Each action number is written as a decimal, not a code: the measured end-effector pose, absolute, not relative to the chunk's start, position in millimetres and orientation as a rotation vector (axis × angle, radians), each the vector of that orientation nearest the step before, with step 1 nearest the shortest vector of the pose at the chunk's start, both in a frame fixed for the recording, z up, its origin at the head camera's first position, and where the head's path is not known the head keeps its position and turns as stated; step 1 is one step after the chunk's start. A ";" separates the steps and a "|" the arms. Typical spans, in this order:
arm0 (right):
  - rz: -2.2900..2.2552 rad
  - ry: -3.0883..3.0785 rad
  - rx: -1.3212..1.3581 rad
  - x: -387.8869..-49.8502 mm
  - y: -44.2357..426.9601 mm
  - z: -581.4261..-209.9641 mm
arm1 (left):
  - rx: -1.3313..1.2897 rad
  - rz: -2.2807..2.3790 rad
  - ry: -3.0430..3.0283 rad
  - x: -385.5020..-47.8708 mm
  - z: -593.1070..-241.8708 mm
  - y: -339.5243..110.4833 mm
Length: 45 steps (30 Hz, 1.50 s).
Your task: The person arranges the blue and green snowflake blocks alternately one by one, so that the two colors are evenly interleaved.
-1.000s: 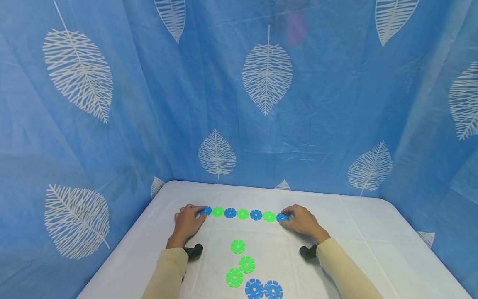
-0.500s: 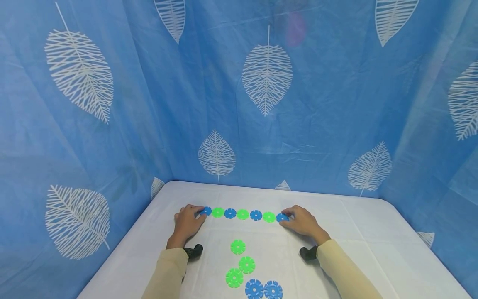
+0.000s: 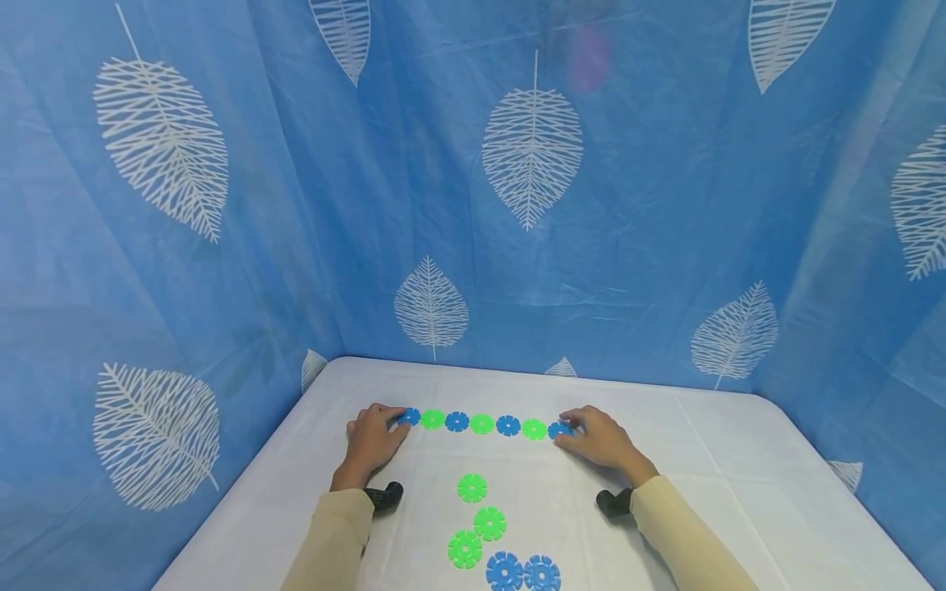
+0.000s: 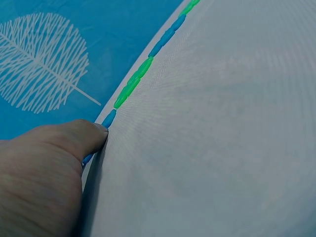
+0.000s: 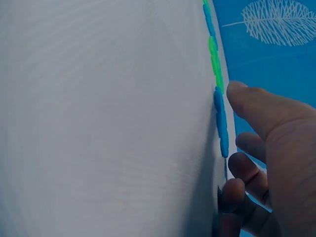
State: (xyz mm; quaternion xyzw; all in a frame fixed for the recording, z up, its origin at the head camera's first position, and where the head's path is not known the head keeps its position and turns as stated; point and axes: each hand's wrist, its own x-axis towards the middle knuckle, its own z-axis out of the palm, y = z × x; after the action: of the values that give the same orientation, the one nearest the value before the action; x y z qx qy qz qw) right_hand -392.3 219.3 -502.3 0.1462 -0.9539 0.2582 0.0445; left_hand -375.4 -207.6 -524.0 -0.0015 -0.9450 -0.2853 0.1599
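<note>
A row of notched plastic building discs, blue and green by turns, lies flat across the white table in the head view. My left hand (image 3: 372,446) holds the blue disc (image 3: 411,417) at the row's left end between thumb and fingers; the left wrist view shows the thumb (image 4: 94,136) against its edge. At the right end, my right hand (image 3: 600,441) is around another blue disc (image 3: 558,430). In the right wrist view its thumb (image 5: 247,98) and fingers stand spread and slightly apart from that blue disc (image 5: 221,122). Between the ends lie a green disc (image 3: 482,423) and others.
Closer to me lie loose green discs (image 3: 471,487), (image 3: 489,524), (image 3: 465,549) and two blue discs (image 3: 505,570), (image 3: 542,572). Blue curtain (image 3: 532,287) with white leaf prints surrounds the white tablecloth (image 3: 665,460). Black camera mounts (image 3: 388,496) sit on both wrists.
The head view has shifted very slightly. Both hands stay at the two ends of the row, and the discs keep their places.
</note>
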 end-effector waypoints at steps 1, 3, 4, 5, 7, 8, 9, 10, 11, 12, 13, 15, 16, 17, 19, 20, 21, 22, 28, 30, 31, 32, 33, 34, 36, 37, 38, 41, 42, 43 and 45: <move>0.799 -2.906 0.454 -392.2 219.8 -501.8 | -0.007 -0.816 -2.698 -375.8 -524.2 -207.7; 0.831 -2.881 0.463 -392.3 220.6 -500.4 | -0.011 -0.811 -2.695 -376.2 -524.3 -207.8; 0.860 -2.863 0.466 -392.2 220.7 -499.4 | -0.013 -0.811 -2.694 -376.5 -524.5 -207.9; 0.888 -2.842 0.469 -392.4 220.9 -498.3 | -0.011 -0.813 -2.694 -376.7 -524.5 -207.9; 0.941 -2.801 0.469 -392.2 220.6 -495.7 | -0.006 -0.814 -2.701 -377.3 -524.8 -208.2; 0.957 -2.780 0.470 -392.1 220.3 -494.6 | -0.003 -0.813 -2.705 -377.5 -525.0 -208.3; 0.979 -2.759 0.465 -391.7 219.8 -493.0 | 0.000 -0.816 -2.710 -377.7 -525.1 -208.3; 0.990 -2.741 0.466 -391.1 219.3 -491.3 | 0.001 -0.818 -2.713 -377.8 -525.3 -208.4; 0.990 -2.728 0.469 -390.4 218.5 -489.5 | 0.004 -0.818 -2.717 -377.8 -525.4 -208.4; 0.996 -2.713 0.469 -389.3 217.3 -487.4 | 0.007 -0.819 -2.721 -377.9 -525.5 -208.3; 1.002 -2.698 0.470 -388.0 215.8 -485.0 | 0.009 -0.821 -2.722 -377.6 -525.4 -208.1; 1.016 -2.663 0.475 -385.2 212.3 -479.7 | 0.010 -0.820 -2.723 -377.4 -525.4 -208.1; 1.023 -2.647 0.482 -383.3 210.0 -476.7 | 0.010 -0.819 -2.722 -377.2 -525.4 -208.2; 1.029 -2.630 0.492 -381.2 207.6 -473.4 | 0.012 -0.817 -2.724 -377.1 -525.5 -208.2; 1.047 -2.596 0.503 -376.4 202.9 -466.5 | 0.006 -0.812 -2.719 -376.9 -526.3 -208.4; 1.056 -2.583 0.504 -373.8 200.8 -463.2 | 0.005 -0.809 -2.719 -376.7 -526.4 -208.4; 1.064 -2.574 0.505 -370.9 198.8 -459.6 | 0.002 -0.807 -2.715 -376.6 -526.8 -208.5; 1.074 -2.565 0.498 -368.2 196.9 -456.2 | -0.002 -0.802 -2.713 -376.6 -527.2 -208.6; 1.098 -2.520 0.485 -352.3 190.0 -439.3 | -0.008 -0.797 -2.719 -376.5 -526.3 -208.6; 1.113 -2.505 0.503 -346.5 186.8 -434.8 | -0.006 -0.798 -2.722 -376.0 -525.3 -208.8; 1.123 -2.499 0.515 -343.8 185.3 -433.7 | -0.004 -0.795 -2.723 -376.1 -525.3 -208.9; 1.134 -2.495 0.525 -340.6 183.4 -432.3 | -0.004 -0.796 -2.722 -376.1 -525.4 -208.9; 1.146 -2.491 0.543 -337.4 181.6 -431.3 | -0.007 -0.797 -2.717 -375.9 -525.6 -209.0; 1.157 -2.488 0.560 -334.3 179.8 -430.6 | -0.004 -0.795 -2.719 -376.0 -525.8 -209.0; 1.171 -2.489 0.604 -328.9 176.5 -430.2 | -0.002 -0.792 -2.721 -376.8 -527.0 -209.4; 1.176 -2.494 0.628 -326.3 174.9 -429.9 | -0.003 -0.792 -2.721 -377.2 -527.4 -209.5; 1.185 -2.500 0.648 -323.3 173.3 -429.0 | -0.006 -0.793 -2.721 -377.5 -527.8 -209.5; 1.201 -2.519 0.714 -316.8 169.2 -427.5 | -0.007 -0.786 -2.725 -378.8 -528.4 -209.8; 1.203 -2.524 0.734 -315.2 167.8 -427.1 | -0.010 -0.785 -2.723 -378.7 -528.4 -209.6; 1.204 -2.534 0.745 -313.4 166.4 -426.3 | -0.011 -0.781 -2.722 -378.6 -528.3 -209.6; 1.214 -2.549 0.762 -310.3 163.9 -425.8 | -0.012 -0.774 -2.722 -378.3 -528.3 -209.6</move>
State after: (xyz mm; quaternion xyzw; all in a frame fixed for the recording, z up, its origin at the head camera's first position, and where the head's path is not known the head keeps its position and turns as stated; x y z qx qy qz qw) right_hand -310.3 163.9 -425.8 0.2591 -0.8664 0.4128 0.1085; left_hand -378.3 -209.6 -528.3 -0.0043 -0.9501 -0.2703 0.1553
